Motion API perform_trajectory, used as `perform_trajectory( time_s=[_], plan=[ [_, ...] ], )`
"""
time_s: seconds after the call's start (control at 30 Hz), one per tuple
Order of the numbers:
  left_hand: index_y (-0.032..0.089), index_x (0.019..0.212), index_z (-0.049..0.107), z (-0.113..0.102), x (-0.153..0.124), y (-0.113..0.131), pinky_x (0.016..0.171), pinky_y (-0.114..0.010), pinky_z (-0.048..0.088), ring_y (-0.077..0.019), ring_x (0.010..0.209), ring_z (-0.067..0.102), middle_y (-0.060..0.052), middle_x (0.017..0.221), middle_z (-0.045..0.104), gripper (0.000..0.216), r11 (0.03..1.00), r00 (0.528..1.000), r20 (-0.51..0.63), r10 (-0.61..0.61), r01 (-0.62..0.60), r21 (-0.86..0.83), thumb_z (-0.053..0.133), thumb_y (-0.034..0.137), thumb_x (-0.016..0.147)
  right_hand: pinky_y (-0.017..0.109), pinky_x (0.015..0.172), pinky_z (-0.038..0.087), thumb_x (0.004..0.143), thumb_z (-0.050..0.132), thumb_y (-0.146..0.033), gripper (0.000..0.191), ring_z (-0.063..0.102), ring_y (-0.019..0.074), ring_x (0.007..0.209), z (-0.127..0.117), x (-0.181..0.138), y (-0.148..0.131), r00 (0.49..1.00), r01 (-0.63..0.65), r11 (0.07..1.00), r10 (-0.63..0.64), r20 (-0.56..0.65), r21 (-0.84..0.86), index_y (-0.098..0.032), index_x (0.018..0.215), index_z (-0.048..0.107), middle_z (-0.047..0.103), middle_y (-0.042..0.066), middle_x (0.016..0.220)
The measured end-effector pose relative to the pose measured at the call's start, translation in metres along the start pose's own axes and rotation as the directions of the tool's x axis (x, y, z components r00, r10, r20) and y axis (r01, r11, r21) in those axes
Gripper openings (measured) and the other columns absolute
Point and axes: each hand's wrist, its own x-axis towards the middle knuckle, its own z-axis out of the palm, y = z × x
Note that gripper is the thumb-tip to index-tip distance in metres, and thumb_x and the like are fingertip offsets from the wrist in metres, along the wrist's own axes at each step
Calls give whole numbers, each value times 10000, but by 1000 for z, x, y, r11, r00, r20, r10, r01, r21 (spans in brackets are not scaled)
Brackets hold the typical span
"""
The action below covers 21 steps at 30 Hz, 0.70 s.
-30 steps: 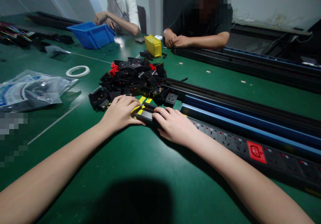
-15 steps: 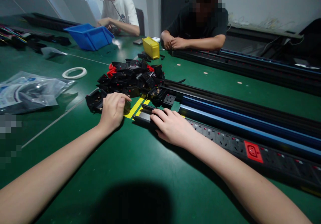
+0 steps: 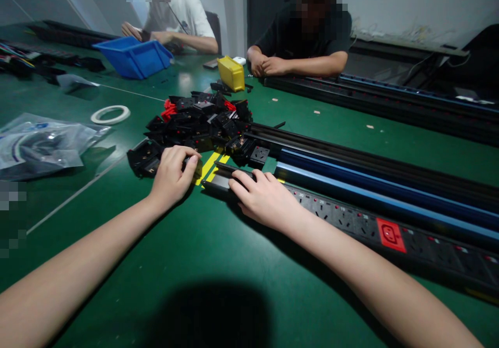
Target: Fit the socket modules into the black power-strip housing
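My left hand (image 3: 173, 175) is curled over a black socket module (image 3: 198, 169) at the near edge of a heap of modules (image 3: 202, 117). Its fingers partly hide that module. My right hand (image 3: 265, 196) grips a long black power strip (image 3: 346, 218) near its left end, fingers across the channel. Numbered sockets and one red socket (image 3: 391, 235) line the strip to the right of the hand. Beyond the left end, the channel is bare metal inside. A single socket module (image 3: 260, 155) lies face up behind my right hand.
Blue-edged rails (image 3: 370, 192) lie behind the strip. A tape roll (image 3: 110, 115) and a plastic bag (image 3: 42, 143) are on the left. Farther back stand a blue bin (image 3: 134, 59) and a yellow box (image 3: 231, 72). Two people sit across the green table (image 3: 218, 265).
My left thumb has shifted slightly away from the fingers, while my right hand stays on the strip. The view has moved a little. One person across the table has raised a hand near the blue bin.
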Motion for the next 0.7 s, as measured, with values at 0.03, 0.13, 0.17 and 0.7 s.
perform_trajectory(
  time_s=[0.03,0.13,0.17,0.7],
  plan=[
    [207,1005,598,0,0,0,964,-438,443,-262,1038,594,-90,1041,669,216,1000,1000,5,1,-1,6,428,337,975,438,807,541,988,462,-205,352,578,309,1100,0,0,0,1000,0,1000,0,0,-2,-163,1332,523,514,136,1489],
    [210,1026,594,1,0,0,972,-447,445,-269,1059,591,-92,1063,667,188,1000,1000,27,5,-5,8,468,318,939,441,800,541,1003,425,-200,345,580,311,1103,1,0,-1,1000,-1,1000,0,-4,-8,-162,1331,527,525,150,1475],
    [213,1030,592,1,0,0,975,-451,446,-271,1066,590,-92,1069,666,188,1000,999,37,9,-9,5,466,313,934,442,798,541,1008,412,-200,346,581,312,1103,1,0,-1,1000,-1,1000,1,-7,-11,-163,1333,527,526,153,1473],
    [216,1058,571,2,-1,-1,1003,-466,432,-281,1100,577,-102,1098,652,199,997,993,92,74,-74,2,435,309,947,425,742,526,1026,375,-220,343,592,303,1048,4,-1,-7,999,10,998,-12,-38,-67,-161,1331,520,557,149,1418]
  ],
)
